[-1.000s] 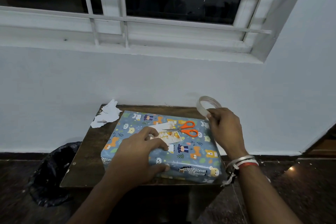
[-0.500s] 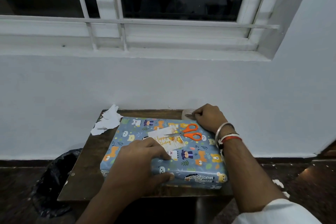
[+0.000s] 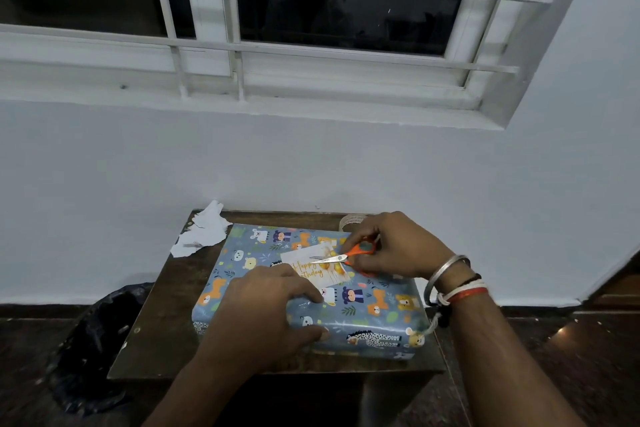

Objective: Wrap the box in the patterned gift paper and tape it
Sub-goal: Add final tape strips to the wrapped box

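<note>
Box (image 3: pixel 242 253) covers most of the table (image 3: pixel 162 319), so your only bare tabletop is the strip on the left, w/ paper scraps (image 3: pixel 204 232) blocking its far corner. Behind the box there's a thin gap to the wall (image 3: pixel 311 166); tape roll (image 3: pixel 351 220) sits in it, far right. On the box top, the card (image 3: pixel 304 262), the scissors (image 3: pixel 360 249) in your right hand (image 3: pixel 398 246) and your left hand (image 3: pixel 263 315) gripping the near edge fill the middle; far-left top is bare. Bin bag (image 3: pixel 93 340) stands on the floor left of the table.
</note>
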Demonstrator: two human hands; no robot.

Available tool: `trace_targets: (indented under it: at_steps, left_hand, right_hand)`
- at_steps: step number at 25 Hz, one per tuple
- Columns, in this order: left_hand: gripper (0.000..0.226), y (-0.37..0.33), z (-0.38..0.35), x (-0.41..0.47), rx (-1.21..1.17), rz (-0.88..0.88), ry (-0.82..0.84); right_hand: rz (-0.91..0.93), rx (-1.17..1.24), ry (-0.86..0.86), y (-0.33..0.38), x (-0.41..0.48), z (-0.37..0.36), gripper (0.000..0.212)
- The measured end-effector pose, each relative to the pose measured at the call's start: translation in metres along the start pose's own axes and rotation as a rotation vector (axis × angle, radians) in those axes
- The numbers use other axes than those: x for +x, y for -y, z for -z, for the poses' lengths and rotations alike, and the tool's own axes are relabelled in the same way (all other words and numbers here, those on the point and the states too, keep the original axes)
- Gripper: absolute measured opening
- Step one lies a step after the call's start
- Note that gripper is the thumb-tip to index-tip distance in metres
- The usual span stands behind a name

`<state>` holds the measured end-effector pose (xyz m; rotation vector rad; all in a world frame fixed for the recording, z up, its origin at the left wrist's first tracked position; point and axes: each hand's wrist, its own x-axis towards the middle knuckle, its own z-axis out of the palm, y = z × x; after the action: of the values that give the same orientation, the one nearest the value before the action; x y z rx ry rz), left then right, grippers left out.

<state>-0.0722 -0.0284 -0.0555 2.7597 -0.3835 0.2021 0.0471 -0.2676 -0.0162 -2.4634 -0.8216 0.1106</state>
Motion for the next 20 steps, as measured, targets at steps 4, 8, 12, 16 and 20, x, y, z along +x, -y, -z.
trace_targets:
  at_steps: [4, 8, 12, 16, 20]
  left_hand:
    - [0.065, 0.0, 0.001, 0.001, 0.0, 0.001, -0.003]
    - [0.063, 0.001, -0.001, 0.0, 0.003, 0.012, -0.01]
    - [0.064, -0.002, 0.002, -0.002, 0.001, 0.01, 0.02]
    - [0.056, 0.004, 0.008, -0.008, -0.014, 0.045, -0.034]
    - [0.056, 0.004, 0.008, -0.014, 0.015, 0.077, 0.002]
  right_hand:
    - [-0.02, 0.252, -0.029, -0.009, 0.0, 0.004, 0.015]
    - [-0.228, 0.65, -0.403, -0.033, 0.013, -0.005, 0.015]
    - [-0.353, 0.44, -0.597, -0.078, 0.037, -0.015, 0.031]
    - [-0.329, 0.296, -0.297, -0.09, 0.045, -0.02, 0.04]
    - [-0.351, 0.191, -0.044, -0.093, 0.05, -0.01, 0.022]
